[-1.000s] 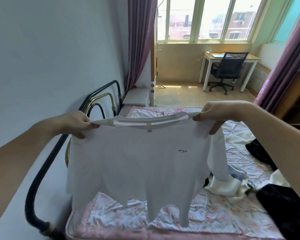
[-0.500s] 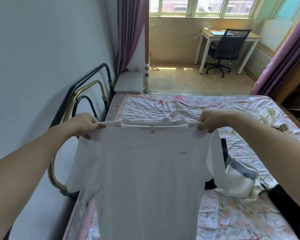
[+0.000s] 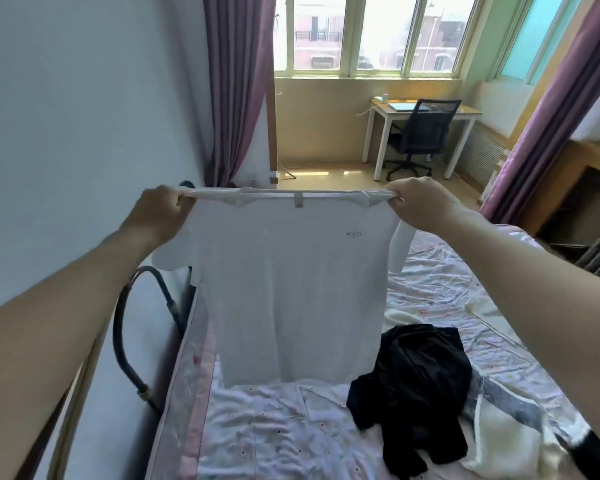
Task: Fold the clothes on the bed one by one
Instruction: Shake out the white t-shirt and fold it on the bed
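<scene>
Shirt [image 3: 291, 289] raised, hem now above bed [image 3: 274, 427]; left hand [image 3: 160, 213], right hand [image 3: 419, 202] pinch shoulders, fingers curled.

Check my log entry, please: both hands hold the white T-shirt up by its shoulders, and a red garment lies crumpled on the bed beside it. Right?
Not quite: the crumpled garment is black, not red, as the head view shows. The rest stands: the left hand and right hand each grip a shoulder of the white T-shirt, held up over the bed.
</scene>
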